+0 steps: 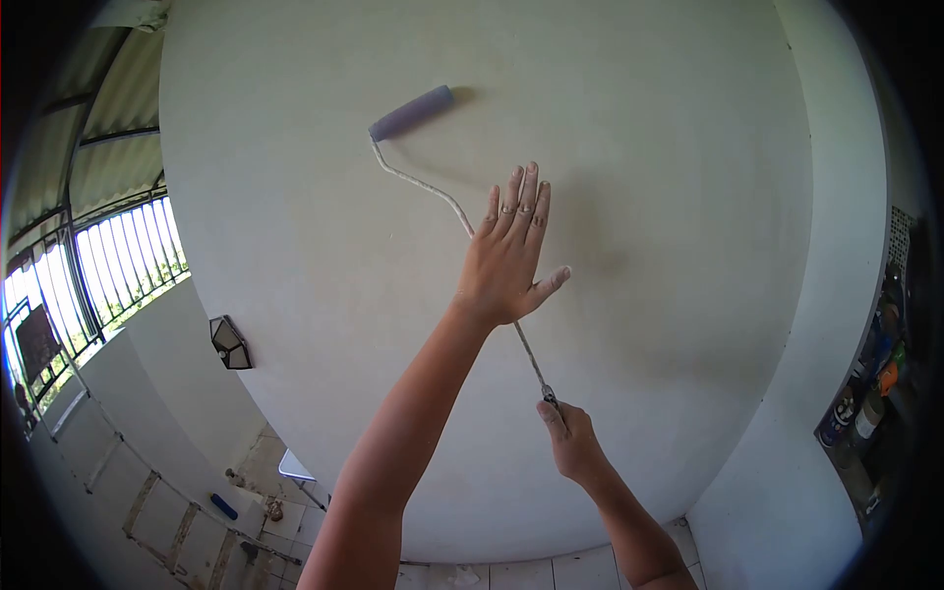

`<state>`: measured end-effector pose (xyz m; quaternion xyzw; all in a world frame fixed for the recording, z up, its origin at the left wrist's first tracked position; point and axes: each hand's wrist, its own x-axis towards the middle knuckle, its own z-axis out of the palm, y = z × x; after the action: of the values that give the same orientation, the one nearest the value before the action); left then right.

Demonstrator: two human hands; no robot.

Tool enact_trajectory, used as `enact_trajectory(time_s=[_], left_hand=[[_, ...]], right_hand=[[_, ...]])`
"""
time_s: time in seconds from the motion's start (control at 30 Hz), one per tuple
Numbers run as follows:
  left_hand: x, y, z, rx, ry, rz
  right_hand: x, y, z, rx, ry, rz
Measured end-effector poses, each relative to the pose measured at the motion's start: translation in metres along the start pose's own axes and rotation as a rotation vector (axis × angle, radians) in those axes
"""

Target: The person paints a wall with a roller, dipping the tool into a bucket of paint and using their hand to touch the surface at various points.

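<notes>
A paint roller with a purple sleeve is up against the pale wall, its shadow falling just to the right. From the sleeve a thin bent metal rod runs down behind my left hand and on to my right hand. With fingers stretched upward and thumb out to the side, my left hand is open, its back toward me, overlapping the rod in this view. White smears mark its fingertips and thumb. My right hand, lower down, is closed round the roller's lower end, mostly hiding the handle.
A wall lamp juts out at the left edge of the wall. Further left are a ladder, a window with bars and a blue object. Bottles fill a shelf recess at right. Floor tiles show below.
</notes>
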<state>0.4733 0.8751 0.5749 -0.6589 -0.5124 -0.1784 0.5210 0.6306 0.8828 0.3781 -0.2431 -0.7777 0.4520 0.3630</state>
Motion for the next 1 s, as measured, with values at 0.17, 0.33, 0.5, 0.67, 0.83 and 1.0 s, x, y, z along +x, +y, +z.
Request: enact_trajectory(time_s=[0.17,0.33,0.5,0.67,0.83,1.0], left_hand=[[0.012,-0.029,-0.009,0.098,0.011,-0.020],[-0.008,0.002,-0.008,0.016,-0.056,0.053],[-0.013,0.015,0.005,-0.011,-0.062,0.045],[-0.002,-0.001,-0.002,0.040,-0.007,0.062],[-0.033,0.014,0.000,-0.041,-0.107,0.067],[-0.013,-0.003,-0.001,0.003,-0.019,0.066]], right_hand=[[0.016,-0.025,0.017,0.053,0.003,-0.073],[-0.014,0.007,0.019,0.129,-0.022,0.016],[-0.011,0.038,0.011,0.219,-0.106,0.080],[0.003,0.014,0.009,0.426,-0.285,0.164],[-0.021,0.046,0.038,0.317,-0.164,0.086],[0.004,0.029,0.023,0.204,-0.111,0.025]])
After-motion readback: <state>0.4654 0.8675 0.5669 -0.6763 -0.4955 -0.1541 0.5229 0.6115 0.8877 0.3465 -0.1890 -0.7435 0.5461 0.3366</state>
